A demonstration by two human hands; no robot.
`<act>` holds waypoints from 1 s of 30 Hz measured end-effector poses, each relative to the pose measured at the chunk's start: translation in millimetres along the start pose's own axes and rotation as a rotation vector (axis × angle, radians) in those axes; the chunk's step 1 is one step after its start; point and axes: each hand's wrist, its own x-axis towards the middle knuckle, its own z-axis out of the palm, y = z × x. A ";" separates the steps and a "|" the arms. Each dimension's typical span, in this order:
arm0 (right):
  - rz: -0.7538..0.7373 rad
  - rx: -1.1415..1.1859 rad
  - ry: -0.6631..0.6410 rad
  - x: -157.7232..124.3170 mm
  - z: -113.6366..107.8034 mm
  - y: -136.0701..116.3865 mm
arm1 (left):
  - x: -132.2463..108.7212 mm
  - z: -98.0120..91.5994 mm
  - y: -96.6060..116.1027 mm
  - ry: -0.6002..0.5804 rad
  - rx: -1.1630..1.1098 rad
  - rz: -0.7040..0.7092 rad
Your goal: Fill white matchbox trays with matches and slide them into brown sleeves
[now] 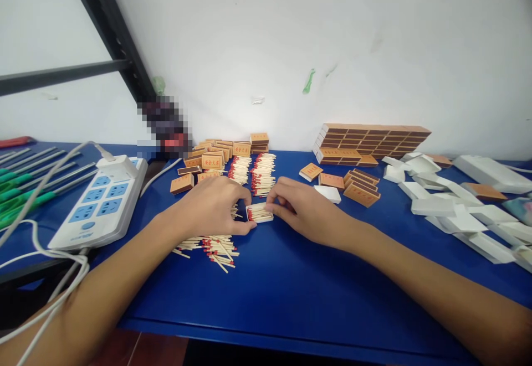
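Note:
A small white matchbox tray (266, 219) with red-tipped matches in it sits on the blue table between my hands. My left hand (214, 202) grips its left end, the thumb at the near corner and the fingers curled at the far one. At the right end, the thumb and fingers of my right hand (310, 211) are pinched together at the tray and match ends. Loose matches (220, 249) lie under and in front of my left hand. Two stacks of matches, one of them the right stack (263, 175), lie just beyond the tray.
Matchboxes (211, 161) are heaped behind my left hand. More matchboxes (366, 144) stand in a stacked wall at the back right. White empty trays (453, 211) are spread at the right. A power strip (100, 205), cables and green-handled tools (25, 189) occupy the left.

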 end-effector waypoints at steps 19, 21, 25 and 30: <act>0.065 -0.093 0.077 9.3 16.8 24.1 | -0.6 -2.2 2.3 -0.009 0.009 -0.004; 0.066 -0.094 0.066 10.6 17.5 23.4 | -0.4 -1.9 1.8 -0.006 0.002 -0.004; 0.093 -0.107 0.028 12.6 15.7 21.7 | -0.3 -1.6 0.9 -0.015 -0.013 -0.012; 0.059 -0.084 0.045 7.2 5.5 17.6 | 0.5 -1.8 2.5 -0.014 -0.003 -0.020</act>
